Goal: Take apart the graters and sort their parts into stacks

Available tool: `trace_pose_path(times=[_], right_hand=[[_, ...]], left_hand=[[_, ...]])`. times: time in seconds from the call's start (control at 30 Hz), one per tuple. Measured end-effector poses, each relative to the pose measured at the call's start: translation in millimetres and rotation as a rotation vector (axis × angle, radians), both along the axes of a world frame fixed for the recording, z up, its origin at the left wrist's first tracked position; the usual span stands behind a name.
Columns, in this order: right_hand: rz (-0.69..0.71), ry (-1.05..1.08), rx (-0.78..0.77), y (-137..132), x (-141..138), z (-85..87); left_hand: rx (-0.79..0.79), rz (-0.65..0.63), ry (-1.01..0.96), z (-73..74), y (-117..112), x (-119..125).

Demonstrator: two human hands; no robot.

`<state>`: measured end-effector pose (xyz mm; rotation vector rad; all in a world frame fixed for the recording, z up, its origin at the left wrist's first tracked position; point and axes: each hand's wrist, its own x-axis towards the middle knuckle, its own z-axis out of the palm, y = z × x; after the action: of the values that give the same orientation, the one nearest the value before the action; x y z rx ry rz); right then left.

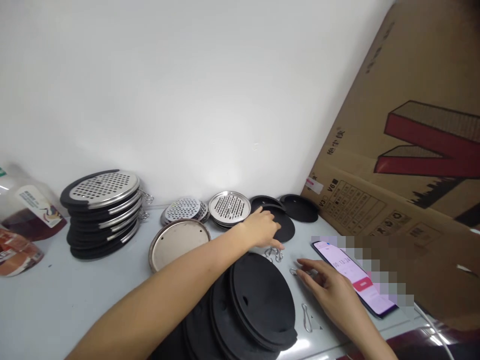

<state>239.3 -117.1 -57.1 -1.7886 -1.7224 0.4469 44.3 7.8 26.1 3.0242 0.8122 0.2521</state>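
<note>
My left hand (262, 227) reaches across the table and rests, fingers bent, on a black round disc (287, 227) beside small metal clips (274, 255). My right hand (324, 285) lies near the table with fingers stretched toward another small metal clip (294, 271); nothing is in it. Under my left forearm leans a pile of black round discs (258, 305). A wire clip (306, 317) lies beside that pile.
A stack of perforated metal plates in black rims (103, 212) stands at the left. A plain metal pan (178, 242), perforated metal discs (228, 206) and more black discs (300, 207) lie by the wall. A lit phone (352, 275) and a large cardboard box (412, 150) are at the right. Bagged goods (26, 220) sit far left.
</note>
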Motion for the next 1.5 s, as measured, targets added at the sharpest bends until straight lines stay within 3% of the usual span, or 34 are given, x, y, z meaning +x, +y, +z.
trace_pose_path(times=[0.1, 0.17, 0.3, 0.4, 0.47, 0.6, 0.7, 0.77, 0.83, 0.93, 1.0, 1.1, 1.23, 1.37, 1.5], right_hand=[[0.003, 0.051, 0.000, 0, 2, -3.6], [0.052, 0.069, 0.000, 0, 1, -5.0], [0.110, 0.085, 0.002, 0, -9, -3.2], [0.081, 0.120, 0.031, 1, -18, -0.6], [0.035, 0.150, 0.074, 1, -25, -0.8], [-0.060, 0.208, 0.156, -1, -41, -6.6], [-0.096, 0.276, 0.166, 0, -47, -3.4], [-0.124, 0.351, 0.182, 5, -51, 10.9], [-0.089, 0.457, 0.219, 12, -58, 36.1], [0.247, 0.660, 0.272, 26, -81, 81.3], [0.504, 0.778, 0.173, 35, -102, 103.5], [0.669, 0.831, 0.043, 44, -127, 112.9], [0.761, 0.779, -0.153, 45, -144, 99.9], [0.867, 0.711, -0.270, 44, -153, 97.1], [0.853, 0.467, -0.082, 43, -155, 101.7]], left_hand=[[-0.091, -0.093, -0.020, 13.6, -45, -27], [-0.288, -0.122, -0.028, 18.9, -80, -49], [-0.317, -0.128, -0.001, 11.6, -127, -84], [-0.275, -0.136, -0.070, 3.3, -131, -90], [-0.267, -0.115, -0.165, 5.2, -125, -88], [-0.331, -0.007, -0.430, 25.6, -111, -87], [-0.404, 0.121, -0.715, 43.8, -104, -100], [-0.482, 0.235, -0.955, 53.3, -101, -114], [-0.622, 0.298, -1.203, 59.2, -101, -129], [-0.883, 0.348, -1.452, 59.3, -106, -149], [-1.029, 0.406, -1.506, 53.9, -112, -161], [-1.196, 0.466, -1.440, 44.5, -119, -181], [-1.302, 0.455, -1.080, 45.5, -118, -202], [-1.148, 0.452, -0.741, 55.2, -111, -200], [-0.969, 0.467, -0.728, 51.7, -114, -188]])
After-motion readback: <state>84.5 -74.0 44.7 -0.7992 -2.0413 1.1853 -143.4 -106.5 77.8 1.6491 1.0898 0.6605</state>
